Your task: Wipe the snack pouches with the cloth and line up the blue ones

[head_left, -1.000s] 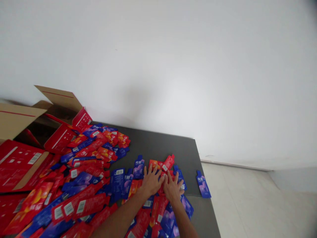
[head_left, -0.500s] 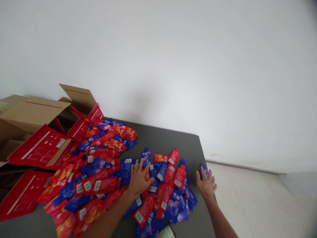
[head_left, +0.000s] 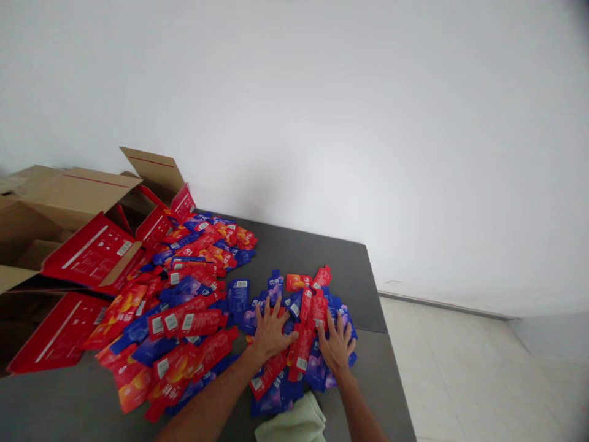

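1. Head view: the left hand (head_left: 271, 334), fingers spread, palm down, lies over the left part of a loose group of red and blue sachets (head_left: 301, 356); it grips nothing.
2. The right hand (head_left: 337, 348), likewise splayed and unclenched, rests on the group's right side.
3. The group lies on a dark table (head_left: 313, 239), between a larger sachet pile (head_left: 193, 322) and the table's right edge.
4. A pale green cloth (head_left: 294, 423) lies just below the group.

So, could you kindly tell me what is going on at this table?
A person has both bare hands, left hand and right hand, spread over a smaller pile of red and blue packets on the dark table. Neither hand is closed around a packet. A larger heap of packets lies to the left, beside open cardboard boxes. A pale green cloth lies nearer the person.
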The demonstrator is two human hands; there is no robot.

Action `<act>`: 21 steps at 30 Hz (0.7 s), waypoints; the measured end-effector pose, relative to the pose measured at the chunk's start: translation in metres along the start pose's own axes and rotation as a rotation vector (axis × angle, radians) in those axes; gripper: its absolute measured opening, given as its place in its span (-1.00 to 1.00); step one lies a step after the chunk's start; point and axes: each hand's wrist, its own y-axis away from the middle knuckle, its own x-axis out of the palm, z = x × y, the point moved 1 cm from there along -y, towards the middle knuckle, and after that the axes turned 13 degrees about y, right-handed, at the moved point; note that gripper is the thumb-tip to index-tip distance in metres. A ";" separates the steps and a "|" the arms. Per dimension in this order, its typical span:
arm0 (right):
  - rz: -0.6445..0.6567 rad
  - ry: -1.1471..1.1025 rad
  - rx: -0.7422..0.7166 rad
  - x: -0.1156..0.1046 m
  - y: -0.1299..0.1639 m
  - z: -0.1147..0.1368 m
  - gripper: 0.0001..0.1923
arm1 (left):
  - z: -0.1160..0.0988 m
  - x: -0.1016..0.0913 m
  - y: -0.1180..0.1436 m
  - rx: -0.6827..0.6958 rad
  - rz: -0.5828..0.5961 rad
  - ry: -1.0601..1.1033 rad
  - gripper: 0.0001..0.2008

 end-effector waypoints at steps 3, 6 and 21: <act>-0.027 -0.007 -0.022 0.006 0.018 0.005 -0.37 | -0.002 0.009 0.015 0.057 -0.064 0.055 -0.45; -0.057 -0.022 -0.046 0.013 0.036 0.010 -0.38 | -0.005 0.019 0.032 0.110 -0.098 0.100 -0.51; -0.208 -0.104 -0.068 0.033 0.089 0.022 -0.45 | -0.001 0.049 0.071 0.178 -0.277 0.264 -0.61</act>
